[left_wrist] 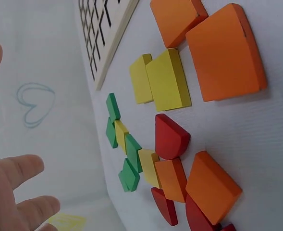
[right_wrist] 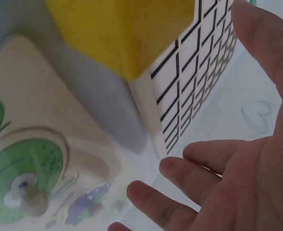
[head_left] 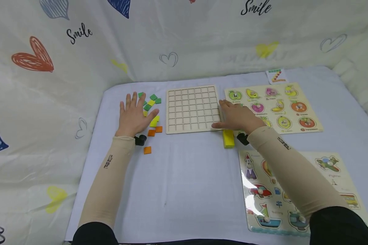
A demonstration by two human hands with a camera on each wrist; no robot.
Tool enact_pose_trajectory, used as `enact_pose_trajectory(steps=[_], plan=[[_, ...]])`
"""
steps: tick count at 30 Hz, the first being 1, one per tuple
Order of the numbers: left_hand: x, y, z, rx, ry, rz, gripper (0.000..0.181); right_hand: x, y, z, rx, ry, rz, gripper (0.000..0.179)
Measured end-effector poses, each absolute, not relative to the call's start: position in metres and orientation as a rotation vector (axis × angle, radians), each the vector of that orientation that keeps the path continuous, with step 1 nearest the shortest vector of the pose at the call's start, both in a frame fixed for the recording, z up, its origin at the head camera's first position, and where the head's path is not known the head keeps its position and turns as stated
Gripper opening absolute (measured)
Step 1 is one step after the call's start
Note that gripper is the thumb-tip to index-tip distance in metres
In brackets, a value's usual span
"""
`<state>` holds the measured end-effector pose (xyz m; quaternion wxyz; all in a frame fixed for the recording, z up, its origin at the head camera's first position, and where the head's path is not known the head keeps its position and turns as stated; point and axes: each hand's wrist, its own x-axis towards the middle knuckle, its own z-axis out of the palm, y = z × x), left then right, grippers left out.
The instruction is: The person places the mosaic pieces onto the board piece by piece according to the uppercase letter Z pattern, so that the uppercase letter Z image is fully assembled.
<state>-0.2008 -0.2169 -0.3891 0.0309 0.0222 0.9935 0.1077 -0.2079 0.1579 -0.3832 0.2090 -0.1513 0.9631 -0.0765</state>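
My left hand (head_left: 133, 116) is spread with straight fingers over the left side of a group of small coloured tiles. Green tiles (head_left: 157, 100), yellow tiles (head_left: 153, 124) and orange tiles (head_left: 147, 150) lie loosely there; red pieces (left_wrist: 170, 136) show only in the left wrist view. A wooden grid board (head_left: 191, 109) with dark-lined squares lies between the hands. My right hand (head_left: 237, 116) reaches to the board's right edge, fingers extended and thumb apart, holding nothing. Beneath its thumb side stands a yellow block (head_left: 228, 139). Whether the right fingertips touch the board is unclear.
A fruit peg puzzle (head_left: 306, 128) lies flat at the right, partly under the right hand. Nearer is a vehicle picture puzzle (head_left: 312, 180), partly covered by the right forearm. A small card (head_left: 276, 76) lies at the back edge, by a printed white curtain (head_left: 202, 41).
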Motion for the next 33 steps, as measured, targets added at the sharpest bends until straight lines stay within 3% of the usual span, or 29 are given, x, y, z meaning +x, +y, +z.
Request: enact_pose_trajectory(steps=[18,33], plan=[[-0.202,-0.229,-0.402,0.021,3.048,0.353,0.087,-0.216,0.138,-0.396,-0.486,2.624,-0.051,0.111],[-0.202,-0.226,-0.406,0.013,3.013,0.392,0.087,-0.215,0.130,-0.382,-0.441,2.578,-0.019,0.107]])
